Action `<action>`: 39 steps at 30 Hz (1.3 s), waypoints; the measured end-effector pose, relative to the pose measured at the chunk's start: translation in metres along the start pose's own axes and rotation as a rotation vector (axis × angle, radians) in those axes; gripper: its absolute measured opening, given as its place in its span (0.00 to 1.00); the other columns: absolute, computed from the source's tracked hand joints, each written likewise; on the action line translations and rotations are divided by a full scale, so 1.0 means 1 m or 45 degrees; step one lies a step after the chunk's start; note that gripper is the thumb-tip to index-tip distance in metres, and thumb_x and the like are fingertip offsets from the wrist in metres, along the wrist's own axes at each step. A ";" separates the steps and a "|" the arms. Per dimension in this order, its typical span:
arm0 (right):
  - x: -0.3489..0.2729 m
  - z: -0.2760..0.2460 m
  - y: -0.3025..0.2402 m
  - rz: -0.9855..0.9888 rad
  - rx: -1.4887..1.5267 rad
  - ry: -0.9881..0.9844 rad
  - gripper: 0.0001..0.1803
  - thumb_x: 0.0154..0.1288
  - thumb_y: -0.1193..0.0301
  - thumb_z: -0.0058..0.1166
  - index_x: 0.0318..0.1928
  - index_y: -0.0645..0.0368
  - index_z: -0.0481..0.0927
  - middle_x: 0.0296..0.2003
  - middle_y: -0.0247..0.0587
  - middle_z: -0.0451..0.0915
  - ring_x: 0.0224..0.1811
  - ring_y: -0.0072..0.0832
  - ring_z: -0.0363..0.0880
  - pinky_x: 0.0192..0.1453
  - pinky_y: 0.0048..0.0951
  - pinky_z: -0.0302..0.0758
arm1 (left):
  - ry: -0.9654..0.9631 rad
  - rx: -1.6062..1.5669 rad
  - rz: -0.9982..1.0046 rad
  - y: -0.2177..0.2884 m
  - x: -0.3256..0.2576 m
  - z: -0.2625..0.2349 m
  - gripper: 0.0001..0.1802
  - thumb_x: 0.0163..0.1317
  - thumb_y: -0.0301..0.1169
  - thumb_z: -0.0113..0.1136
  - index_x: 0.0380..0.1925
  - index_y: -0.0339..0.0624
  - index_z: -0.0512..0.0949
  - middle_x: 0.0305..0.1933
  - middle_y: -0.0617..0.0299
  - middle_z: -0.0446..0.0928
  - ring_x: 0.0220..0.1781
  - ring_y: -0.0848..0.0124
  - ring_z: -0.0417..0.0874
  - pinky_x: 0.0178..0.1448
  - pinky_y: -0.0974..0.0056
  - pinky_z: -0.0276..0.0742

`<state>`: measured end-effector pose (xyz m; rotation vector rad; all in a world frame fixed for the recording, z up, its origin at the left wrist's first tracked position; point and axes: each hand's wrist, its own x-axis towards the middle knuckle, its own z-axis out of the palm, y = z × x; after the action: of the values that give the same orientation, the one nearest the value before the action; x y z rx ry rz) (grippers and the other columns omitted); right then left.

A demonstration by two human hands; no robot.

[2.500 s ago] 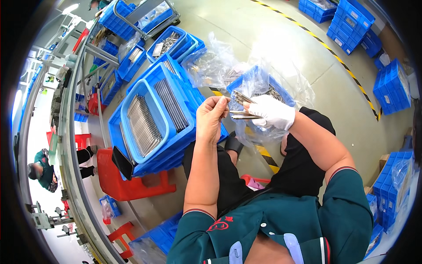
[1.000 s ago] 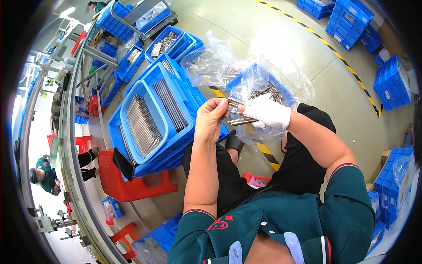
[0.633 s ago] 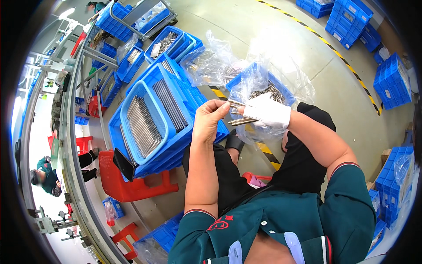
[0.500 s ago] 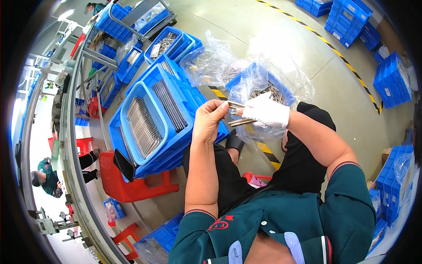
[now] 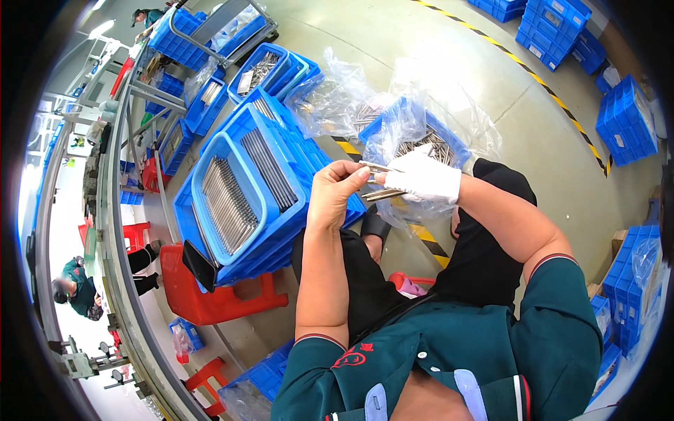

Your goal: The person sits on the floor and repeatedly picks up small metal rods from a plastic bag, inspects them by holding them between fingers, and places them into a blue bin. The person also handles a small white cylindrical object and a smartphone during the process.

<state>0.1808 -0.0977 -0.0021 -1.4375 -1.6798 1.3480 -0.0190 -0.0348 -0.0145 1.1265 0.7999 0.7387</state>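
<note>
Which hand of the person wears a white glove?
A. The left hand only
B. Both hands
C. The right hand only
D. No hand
C: the right hand is covered by a white glove and holds thin metal rods, while the left hand, pinching one rod by its end, is bare.

Crumpled clear plastic bags [image 5: 330, 98] line the blue crate [image 5: 449, 144] just beyond the gloved right hand [image 5: 421, 179]

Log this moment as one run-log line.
left hand: bare, pinching metal rods | right hand: white glove, gripping rods | blue tray: rods in rows
</note>
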 end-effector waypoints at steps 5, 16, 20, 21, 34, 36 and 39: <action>0.003 0.001 0.001 0.000 -0.011 0.008 0.29 0.63 0.47 0.49 0.22 0.64 0.76 0.13 0.38 0.67 0.17 0.24 0.63 0.23 0.31 0.61 | 0.002 0.033 0.007 0.003 -0.001 -0.001 0.10 0.53 0.29 0.68 0.31 0.34 0.80 0.29 0.64 0.79 0.29 0.80 0.74 0.37 0.74 0.68; 0.005 0.005 0.001 0.063 -0.041 -0.152 0.25 0.66 0.52 0.47 0.24 0.62 0.75 0.16 0.41 0.68 0.20 0.28 0.65 0.27 0.33 0.62 | 0.031 -0.005 0.040 0.008 -0.002 -0.005 0.11 0.56 0.29 0.65 0.33 0.30 0.79 0.25 0.62 0.76 0.26 0.77 0.72 0.34 0.73 0.68; 0.002 0.005 0.003 0.051 -0.008 -0.129 0.24 0.66 0.53 0.47 0.25 0.63 0.75 0.17 0.42 0.69 0.20 0.28 0.65 0.27 0.33 0.62 | 0.004 0.008 0.030 0.008 -0.003 -0.005 0.10 0.55 0.28 0.66 0.34 0.32 0.80 0.29 0.63 0.78 0.30 0.78 0.74 0.38 0.74 0.69; 0.001 0.004 0.004 0.055 0.003 -0.142 0.23 0.67 0.54 0.46 0.26 0.62 0.76 0.17 0.42 0.69 0.21 0.28 0.65 0.28 0.33 0.63 | -0.007 0.007 0.028 0.009 -0.003 -0.004 0.10 0.54 0.27 0.67 0.34 0.33 0.80 0.30 0.64 0.79 0.32 0.79 0.75 0.40 0.74 0.69; 0.000 0.000 0.022 -0.004 0.206 -0.015 0.17 0.66 0.61 0.49 0.26 0.60 0.73 0.19 0.34 0.71 0.19 0.20 0.65 0.21 0.27 0.63 | 0.281 0.291 0.209 -0.003 0.020 -0.008 0.12 0.58 0.35 0.64 0.31 0.35 0.79 0.29 0.64 0.76 0.33 0.77 0.74 0.39 0.70 0.70; -0.004 0.003 -0.010 0.350 0.710 -0.019 0.13 0.67 0.61 0.49 0.30 0.57 0.72 0.16 0.30 0.67 0.14 0.13 0.59 0.15 0.18 0.54 | 0.322 -0.079 0.152 -0.010 0.018 -0.007 0.12 0.61 0.38 0.61 0.30 0.40 0.77 0.26 0.67 0.74 0.26 0.79 0.71 0.31 0.72 0.68; 0.001 0.007 -0.005 0.195 0.990 -0.132 0.11 0.64 0.62 0.52 0.34 0.56 0.72 0.15 0.26 0.65 0.12 0.13 0.58 0.14 0.18 0.53 | 0.234 -0.600 -0.024 -0.026 0.014 0.006 0.16 0.66 0.45 0.53 0.28 0.45 0.75 0.28 0.67 0.75 0.29 0.78 0.74 0.33 0.72 0.71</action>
<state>0.1727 -0.0992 0.0000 -1.0451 -0.9156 1.8982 -0.0042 -0.0324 -0.0403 0.6332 0.7372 0.9649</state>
